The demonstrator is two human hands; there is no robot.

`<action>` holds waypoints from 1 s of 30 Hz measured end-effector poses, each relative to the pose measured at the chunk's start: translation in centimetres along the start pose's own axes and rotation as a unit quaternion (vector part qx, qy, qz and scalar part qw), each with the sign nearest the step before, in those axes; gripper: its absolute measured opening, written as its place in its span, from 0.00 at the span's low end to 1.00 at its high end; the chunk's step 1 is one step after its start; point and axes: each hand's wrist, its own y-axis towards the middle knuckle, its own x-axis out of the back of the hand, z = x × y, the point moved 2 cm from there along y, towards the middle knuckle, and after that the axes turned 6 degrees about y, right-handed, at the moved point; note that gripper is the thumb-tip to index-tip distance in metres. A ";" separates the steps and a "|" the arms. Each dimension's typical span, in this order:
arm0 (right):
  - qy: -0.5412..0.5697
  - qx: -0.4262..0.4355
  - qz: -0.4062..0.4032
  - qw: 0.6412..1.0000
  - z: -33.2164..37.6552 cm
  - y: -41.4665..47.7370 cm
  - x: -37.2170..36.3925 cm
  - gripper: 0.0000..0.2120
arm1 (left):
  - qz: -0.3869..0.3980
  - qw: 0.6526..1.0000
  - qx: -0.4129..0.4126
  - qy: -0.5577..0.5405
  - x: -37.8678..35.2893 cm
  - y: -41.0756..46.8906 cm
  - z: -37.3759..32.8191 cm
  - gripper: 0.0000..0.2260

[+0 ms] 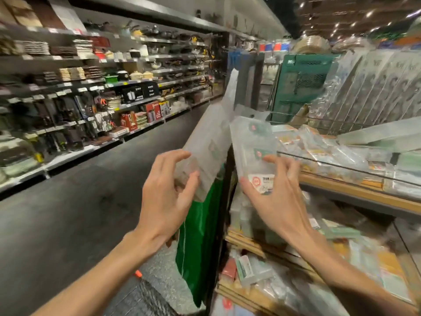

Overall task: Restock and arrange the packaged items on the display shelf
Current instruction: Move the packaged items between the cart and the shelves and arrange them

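As both forearms (102,270) stretch forward, left hand (166,192) pinching a clear packet (209,142), right hand (275,197) gripping a labelled packet (252,142)

No words or numbers sharp enough to read anywhere. On the short clear packet (246,142), pinched by the right hand (275,201): a white sticker (262,182) with a red round logo and tiny blurred print, plus two green labels (262,153) with red dots. On the long clear packet (205,142), held by the left hand (166,192): only a faint green mark. Far off on the left: black boxes (139,92) with a white pot picture and smudged white letters, red boxes (153,111) with white smudges, and white price tags (38,96) in rows, all too blurry.
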 end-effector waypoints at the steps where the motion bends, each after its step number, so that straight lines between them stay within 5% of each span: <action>1: 0.011 0.002 0.018 1.000 0.4 -1.7 -1.2 0.28 | -0.008 0.999 0.027 -0.017 0.7 -2.0 1.1 0.14; 6: 0.029 0.035 0.139 0.989 1.9 -10.6 -11.6 0.30 | -0.012 0.972 0.229 -0.047 3.4 -13.6 9.5 0.13; 12: 0.004 0.004 0.327 0.945 0.2 -21.4 -24.5 0.27 | -0.011 0.876 0.478 -0.064 4.5 -28.5 19.5 0.13; 18: -0.152 -0.097 0.593 0.785 -2.1 -35.0 -36.9 0.28 | -0.010 0.707 0.707 -0.016 5.6 -45.5 27.7 0.14; 23: -0.218 -0.146 0.679 0.685 -5.0 -42.6 -42.6 0.24 | 0.021 0.578 0.814 -0.049 5.3 -55.6 30.2 0.12; 30: -0.290 -0.104 0.756 0.578 -9.8 -47.4 -47.1 0.36 | 0.087 0.477 0.874 -0.030 4.5 -64.7 32.2 0.13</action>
